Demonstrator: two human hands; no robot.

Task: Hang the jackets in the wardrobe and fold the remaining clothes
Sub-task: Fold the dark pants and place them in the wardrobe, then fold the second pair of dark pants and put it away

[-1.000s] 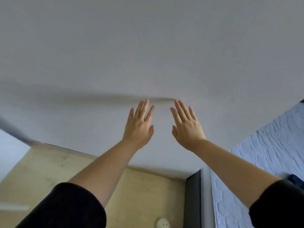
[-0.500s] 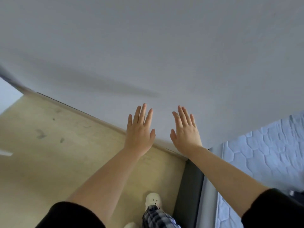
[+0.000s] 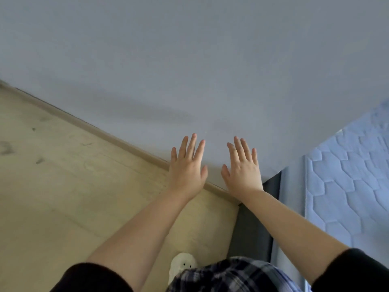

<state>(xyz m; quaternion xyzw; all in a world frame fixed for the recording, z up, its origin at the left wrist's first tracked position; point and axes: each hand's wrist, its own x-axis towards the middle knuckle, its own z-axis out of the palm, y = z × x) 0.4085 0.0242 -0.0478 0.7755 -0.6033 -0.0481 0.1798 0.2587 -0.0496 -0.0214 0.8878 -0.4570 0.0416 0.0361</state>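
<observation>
My left hand point(image 3: 187, 167) and my right hand point(image 3: 242, 169) are stretched out in front of me, side by side, fingers straight and slightly spread. Both hold nothing. They are seen against a plain grey wall point(image 3: 189, 60) and the skirting board. No jacket, other clothes or wardrobe shows in this view. Black sleeves cover my upper arms at the bottom corners.
A light wooden floor point(image 3: 63, 197) fills the left. A bed with a quilted pale blue mattress point(image 3: 347, 186) and a dark frame point(image 3: 250, 232) stands on the right. My plaid trousers point(image 3: 227, 277) and a white slipper point(image 3: 182, 264) are at the bottom.
The view has tilted downward: more floor, my slipper and trousers have come into sight. Both hands stay outstretched with straight fingers, lower against the wall.
</observation>
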